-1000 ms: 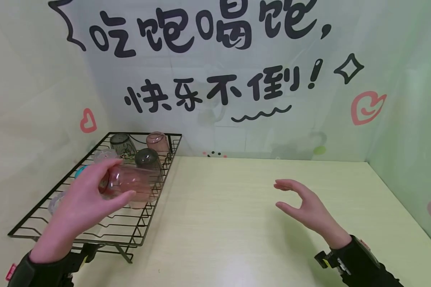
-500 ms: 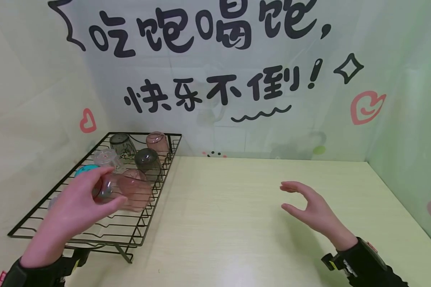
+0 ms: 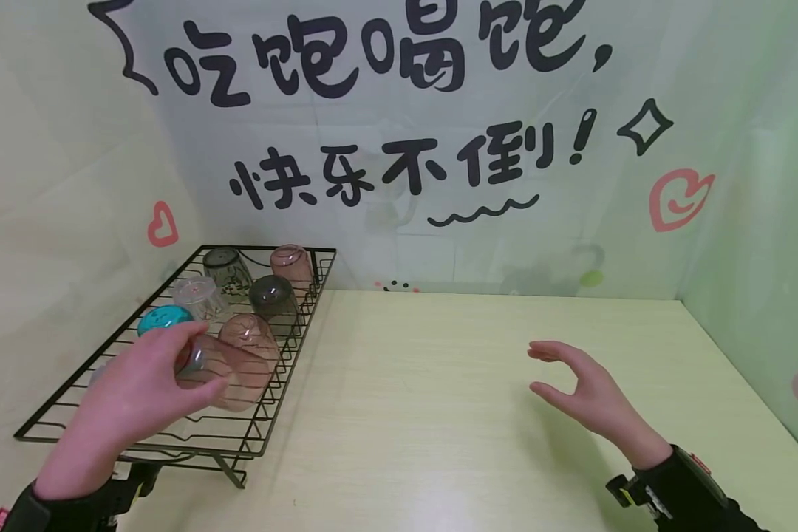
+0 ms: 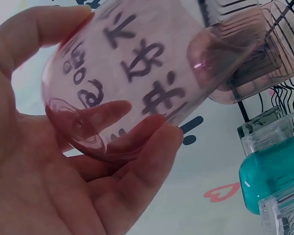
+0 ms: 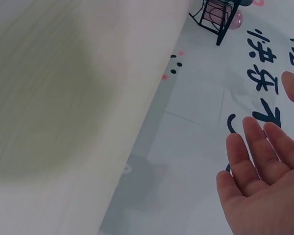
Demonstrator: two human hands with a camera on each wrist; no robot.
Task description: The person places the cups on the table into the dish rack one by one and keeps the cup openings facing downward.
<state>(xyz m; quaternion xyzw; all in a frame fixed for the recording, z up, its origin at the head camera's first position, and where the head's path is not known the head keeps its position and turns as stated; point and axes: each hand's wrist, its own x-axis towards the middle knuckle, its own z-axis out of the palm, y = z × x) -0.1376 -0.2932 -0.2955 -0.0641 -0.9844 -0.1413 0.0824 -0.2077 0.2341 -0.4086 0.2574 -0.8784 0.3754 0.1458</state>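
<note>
My left hand [image 3: 136, 388] grips a see-through pink glass [image 4: 117, 63] near its base, thumb on one side and fingers on the other. The glass lies tilted over the black wire rack [image 3: 199, 450], its mouth end pointing right in the head view. Just behind it, another pink glass [image 3: 247, 331] stands upside down on the rack, overlapped by the held one. A blue glass [image 3: 163, 318] is right beyond my left fingers. My right hand [image 3: 592, 391] hovers over the table at the right, thumb and fingers apart, holding nothing.
Farther back on the rack stand a clear glass [image 3: 199, 294], two dark grey glasses, one in the back row [image 3: 226, 267], and a pink glass [image 3: 291, 264]. The pale table [image 3: 406, 399] reaches to a printed wall sheet [image 3: 372, 244].
My left hand has drawn slightly left and down with the pink glass, uncovering the blue and clear glasses. The glass now tips more downward. My right hand has drifted a little right and down.
</note>
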